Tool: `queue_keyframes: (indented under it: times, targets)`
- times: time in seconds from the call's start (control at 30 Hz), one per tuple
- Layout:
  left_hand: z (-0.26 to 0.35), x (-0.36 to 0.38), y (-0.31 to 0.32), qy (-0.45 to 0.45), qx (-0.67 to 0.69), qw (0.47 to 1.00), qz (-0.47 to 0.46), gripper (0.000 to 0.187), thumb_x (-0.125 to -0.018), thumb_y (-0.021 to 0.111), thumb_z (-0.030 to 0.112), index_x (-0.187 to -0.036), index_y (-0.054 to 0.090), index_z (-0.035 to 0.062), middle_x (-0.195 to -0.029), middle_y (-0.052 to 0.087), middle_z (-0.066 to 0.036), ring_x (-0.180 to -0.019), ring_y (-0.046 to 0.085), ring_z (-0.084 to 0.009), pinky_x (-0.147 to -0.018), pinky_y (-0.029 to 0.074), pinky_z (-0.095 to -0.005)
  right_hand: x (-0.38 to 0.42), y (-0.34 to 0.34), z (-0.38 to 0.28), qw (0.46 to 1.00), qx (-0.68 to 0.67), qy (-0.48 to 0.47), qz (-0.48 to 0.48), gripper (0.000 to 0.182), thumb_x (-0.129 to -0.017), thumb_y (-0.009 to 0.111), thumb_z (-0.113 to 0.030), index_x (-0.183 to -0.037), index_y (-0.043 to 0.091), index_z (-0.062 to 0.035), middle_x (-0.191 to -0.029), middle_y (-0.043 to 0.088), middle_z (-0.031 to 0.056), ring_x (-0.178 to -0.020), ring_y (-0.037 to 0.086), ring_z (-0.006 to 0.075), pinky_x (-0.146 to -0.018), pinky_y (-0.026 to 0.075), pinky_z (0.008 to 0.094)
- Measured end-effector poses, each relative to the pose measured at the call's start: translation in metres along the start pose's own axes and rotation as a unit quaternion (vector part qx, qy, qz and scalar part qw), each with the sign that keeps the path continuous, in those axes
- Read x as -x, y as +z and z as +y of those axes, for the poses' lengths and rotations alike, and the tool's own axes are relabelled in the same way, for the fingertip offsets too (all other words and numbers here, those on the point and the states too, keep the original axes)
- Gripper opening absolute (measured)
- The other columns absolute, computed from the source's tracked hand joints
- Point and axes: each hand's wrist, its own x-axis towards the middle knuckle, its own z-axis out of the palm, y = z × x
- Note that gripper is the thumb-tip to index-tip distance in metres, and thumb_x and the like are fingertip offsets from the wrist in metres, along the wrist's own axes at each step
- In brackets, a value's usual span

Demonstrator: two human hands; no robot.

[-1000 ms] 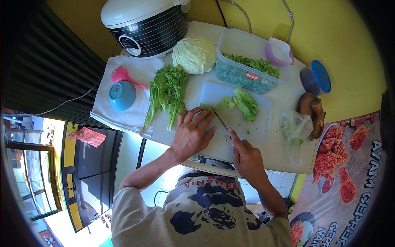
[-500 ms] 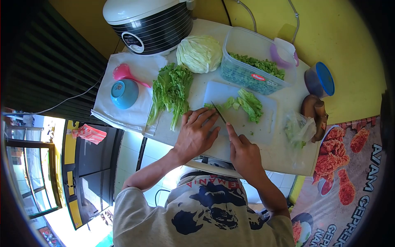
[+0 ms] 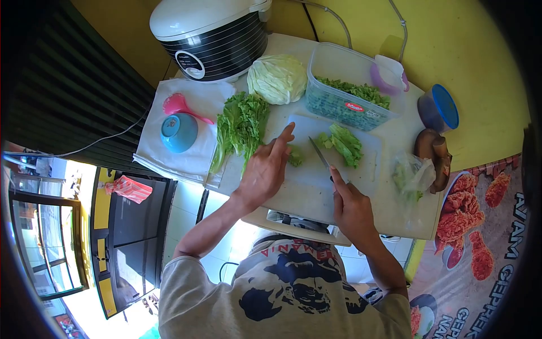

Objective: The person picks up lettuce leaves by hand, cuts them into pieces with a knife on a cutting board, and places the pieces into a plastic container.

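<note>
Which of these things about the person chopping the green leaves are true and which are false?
1. The right hand holds a knife. True.
2. The cabbage lies on the cutting board. False: it sits beyond the board, beside the rice cooker.
3. The clear container has chopped greens in it. True.
4. The blue bowl is full of lettuce. False: no lettuce shows in it; the lettuce bunch lies beside it.
5. The left hand is over the cutting board. True.
</note>
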Motion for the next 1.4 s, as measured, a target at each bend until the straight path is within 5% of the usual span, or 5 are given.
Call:
queue_keyframes:
  times: [0.3, 0.5, 0.73, 1.0, 1.4]
  targets:
    - [-0.017, -0.025, -0.010, 0.234, -0.190, 0.953, -0.017, 0.028, -0.090, 0.077, 0.010, -0.115, 0.069, 0.0013, -0.116, 0.068, -0.017, -0.097, 0.069, -0.0369, -0.094, 0.055, -0.0453, -0.006, -0.004, -0.012, 0.985, -0.148, 0.078, 0.040, 0.043, -0.103, 0.063, -0.014, -0.144, 0.055, -0.0049, -0.081, 0.070, 0.0160, -0.062, 0.069, 0.0272, -0.056, 0.054, 0.0371]
    - [0.013, -0.020, -0.011, -0.007, 0.081, 0.989, -0.125, 0.013, -0.096, 0.073, 0.003, -0.107, 0.066, 0.0011, -0.096, 0.072, -0.009, -0.099, 0.071, -0.0209, -0.090, 0.055, -0.0340, -0.031, 0.008, -0.006, 0.947, -0.303, 0.097, 0.048, 0.038, -0.098, 0.076, -0.025, -0.125, 0.064, -0.0019, -0.079, 0.067, 0.0054, -0.058, 0.061, 0.0135, -0.052, 0.045, 0.0296]
    - [0.009, -0.009, -0.001, -0.013, 0.282, 0.950, -0.134, 0.009, -0.104, 0.064, 0.002, -0.112, 0.062, -0.0005, -0.103, 0.067, -0.003, -0.098, 0.065, -0.0092, -0.085, 0.054, -0.0282, -0.065, -0.008, -0.015, 0.805, -0.524, 0.260, -0.098, 0.039, -0.095, 0.080, -0.024, -0.124, 0.065, -0.0025, -0.096, 0.068, 0.0003, -0.063, 0.055, 0.0067, -0.060, 0.046, 0.0264]
    - [0.008, -0.005, -0.009, -0.025, 0.184, 0.970, -0.158, 0.024, -0.106, 0.062, 0.008, -0.129, 0.066, 0.0003, -0.102, 0.071, -0.003, -0.088, 0.062, -0.0078, -0.080, 0.054, -0.0280, -0.067, 0.002, 0.000, 0.887, -0.430, 0.161, -0.046, 0.029, -0.091, 0.080, -0.010, -0.117, 0.069, -0.0029, -0.092, 0.070, 0.0000, -0.081, 0.061, 0.0063, -0.074, 0.049, 0.0246]
    - [0.009, -0.006, -0.006, -0.007, 0.030, 0.994, -0.106, 0.022, -0.095, 0.077, 0.016, -0.110, 0.075, 0.0009, -0.088, 0.075, -0.011, -0.067, 0.061, -0.0142, -0.066, 0.053, -0.0316, -0.070, 0.010, 0.009, 0.923, -0.362, 0.117, -0.059, 0.017, -0.092, 0.077, -0.008, -0.103, 0.066, -0.0023, -0.089, 0.069, 0.0036, -0.081, 0.060, 0.0104, -0.076, 0.050, 0.0287]
